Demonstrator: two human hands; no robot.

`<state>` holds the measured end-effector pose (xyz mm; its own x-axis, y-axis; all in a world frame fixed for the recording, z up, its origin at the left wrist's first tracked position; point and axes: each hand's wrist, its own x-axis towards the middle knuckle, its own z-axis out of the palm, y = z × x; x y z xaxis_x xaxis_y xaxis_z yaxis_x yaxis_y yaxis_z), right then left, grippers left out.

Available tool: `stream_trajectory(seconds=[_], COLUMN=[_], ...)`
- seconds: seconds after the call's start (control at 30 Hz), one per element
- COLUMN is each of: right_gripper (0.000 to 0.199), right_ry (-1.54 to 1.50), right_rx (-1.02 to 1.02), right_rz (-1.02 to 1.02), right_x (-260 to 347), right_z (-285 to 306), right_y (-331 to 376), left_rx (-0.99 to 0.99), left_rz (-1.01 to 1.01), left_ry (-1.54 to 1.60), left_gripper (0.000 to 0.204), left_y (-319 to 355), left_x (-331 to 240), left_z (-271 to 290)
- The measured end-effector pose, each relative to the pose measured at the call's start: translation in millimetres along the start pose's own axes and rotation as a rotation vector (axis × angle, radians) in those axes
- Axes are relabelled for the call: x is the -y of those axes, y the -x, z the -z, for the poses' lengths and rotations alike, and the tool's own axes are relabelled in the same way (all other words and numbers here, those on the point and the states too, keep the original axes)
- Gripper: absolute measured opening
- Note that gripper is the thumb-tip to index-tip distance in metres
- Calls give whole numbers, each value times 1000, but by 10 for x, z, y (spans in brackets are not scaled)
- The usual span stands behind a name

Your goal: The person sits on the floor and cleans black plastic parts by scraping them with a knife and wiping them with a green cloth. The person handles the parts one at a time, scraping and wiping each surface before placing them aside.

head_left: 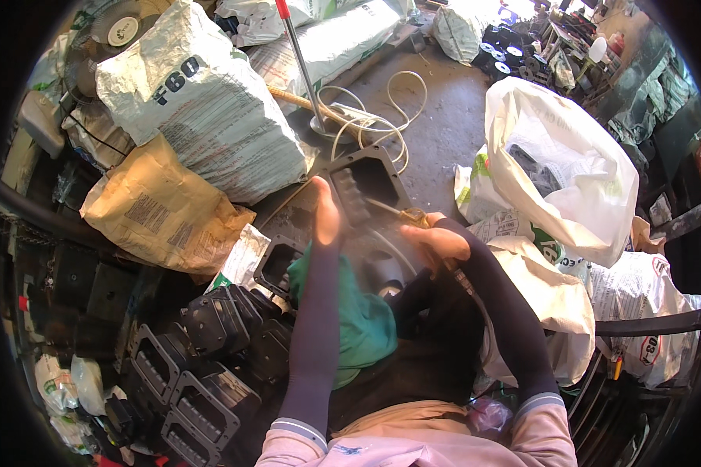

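Head view: L hand (326,212) is up w/ fingers straight and together, pressed against the near edge of a black rectangular housing (364,180) that it props up at a tilt, open side toward the camera. R hand (436,238) is closed round a brass-tipped air nozzle (413,215), tip aimed into the housing; a pale hose (396,251) curves back from it toward the lap. A green cloth (358,311) lies over the lap under the L forearm. More black housings (210,373) are stacked lower left. Printed sacks (202,101) and a tan sack (160,208) sit left; an open white bag (568,171) right. A coiled white cord (374,117) lies on the concrete floor (444,117) beyond.
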<state>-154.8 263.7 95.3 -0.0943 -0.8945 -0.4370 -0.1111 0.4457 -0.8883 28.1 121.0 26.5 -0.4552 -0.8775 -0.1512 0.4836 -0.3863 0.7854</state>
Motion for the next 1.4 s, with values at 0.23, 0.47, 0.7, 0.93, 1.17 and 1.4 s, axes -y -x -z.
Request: stream_trajectory(seconds=[0.23, 0.47, 0.7, 0.93, 1.17, 1.4], right_gripper=[32, 34, 42, 41, 42, 27], right_ry=[101, 17, 131, 464, 938, 954], right_rx=[-102, 33, 160, 82, -201, -319], right_rz=[-75, -120, -136, -194, -79, -59], right_x=[72, 161, 143, 142, -117, -193], right_z=[110, 183, 107, -17, -349, -432], right_y=[-219, -151, 51, 325, 362, 183], left_rx=[30, 105, 31, -107, -318, -452], left_rz=[6, -7, -69, -450, -376, -118], left_ry=[60, -8, -156, -708, -854, -692], left_gripper=[74, 72, 70, 61, 65, 78], left_y=[-158, -200, -216, -70, -24, -140], left_x=[134, 314, 261, 176, 206, 269], left_z=[72, 152, 190, 20, -62, 117])
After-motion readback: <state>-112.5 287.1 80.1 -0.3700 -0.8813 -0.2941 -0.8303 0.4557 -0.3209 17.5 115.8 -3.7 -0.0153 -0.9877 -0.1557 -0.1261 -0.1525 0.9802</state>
